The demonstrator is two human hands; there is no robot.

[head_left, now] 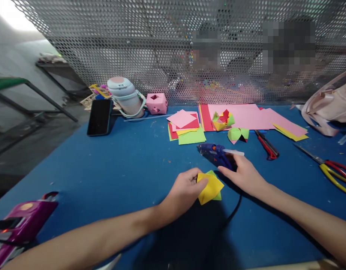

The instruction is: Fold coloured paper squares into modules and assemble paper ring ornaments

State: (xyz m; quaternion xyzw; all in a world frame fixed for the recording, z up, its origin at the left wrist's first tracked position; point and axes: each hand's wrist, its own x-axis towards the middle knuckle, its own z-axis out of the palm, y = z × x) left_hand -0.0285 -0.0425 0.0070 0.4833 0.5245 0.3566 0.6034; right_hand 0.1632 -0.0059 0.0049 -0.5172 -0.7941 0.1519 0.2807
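My left hand (188,189) pinches a folded yellow and green paper piece (210,188) over the blue table, thumb on the yellow face. To its right, my right hand (247,174) is around the handle of a blue glue gun (216,150); some of its fingers are hidden. The gun's nozzle points left, and a clear glue stick (233,152) juts from its back. Beyond the gun lies a stack of square coloured papers (189,131). Two small folded paper pieces sit nearby: a multicoloured one (223,120) and a green one (238,134).
Along the back stand a phone (99,117), an insulated bottle (126,97) and a pink paper cube (156,103) before a perforated metal screen (150,48). Pink sheets (243,116), a red cutter (267,145) and scissors (327,165) lie right. A purple device (29,221) is at left.
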